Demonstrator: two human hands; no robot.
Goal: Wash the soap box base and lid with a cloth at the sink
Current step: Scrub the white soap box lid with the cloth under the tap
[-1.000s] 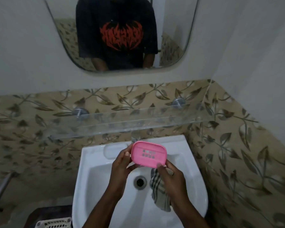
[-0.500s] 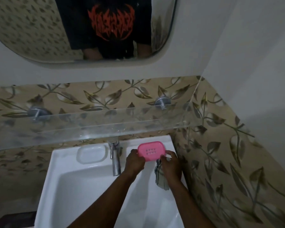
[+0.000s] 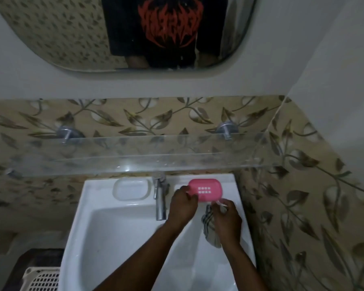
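Wall-mounted mirror [image 3: 72, 34] above a clear glass shelf [image 3: 135, 158] on two metal brackets; leaf-patterned tiles [image 3: 303, 185]; white slotted basket [image 3: 42, 279] at lower left.

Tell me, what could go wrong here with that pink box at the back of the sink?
The pink soap box part sits at the sink's back right ledge, held by the left hand; wet plastic could slip into the basin. The right hand also holds the striped cloth, so its grip is divided. The tap stands close to the left wrist and might get knocked.
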